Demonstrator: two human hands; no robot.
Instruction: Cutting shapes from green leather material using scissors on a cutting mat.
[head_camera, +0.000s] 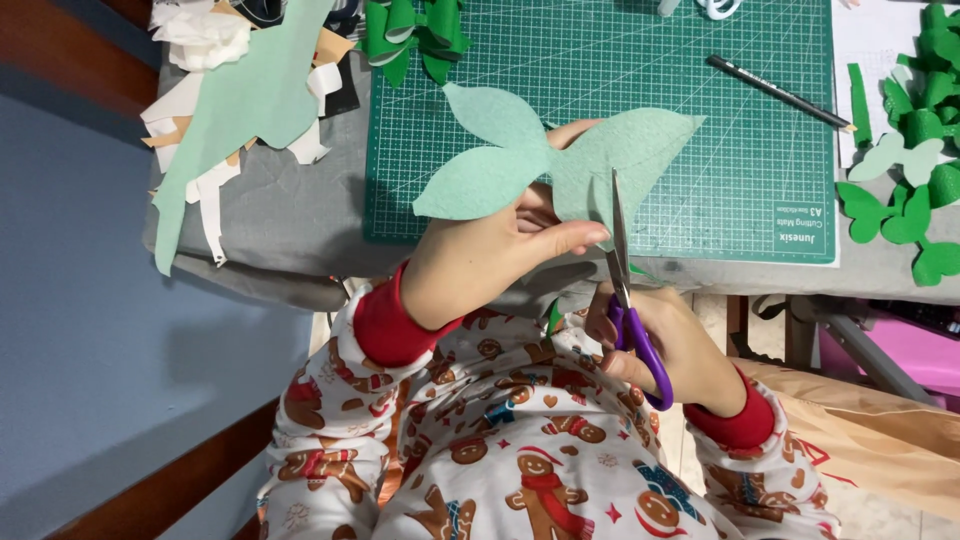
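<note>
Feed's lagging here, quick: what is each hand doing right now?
Left hand: closed, pinching the light green felt cutout.
Right hand: closed on the purple-handled scissors, blades in the felt.

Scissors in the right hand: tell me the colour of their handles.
Purple handles on the scissors, gripped by the right hand; the head view shows them best.

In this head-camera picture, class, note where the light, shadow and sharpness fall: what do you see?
Head view: soft, even light with no harsh glare on the cutting mat; the left hand and pale green foam shape are sharp; the right hand with purple-handled scissors is slightly darker, below the table edge; a blue wall at left lies in dim shadow.
</note>
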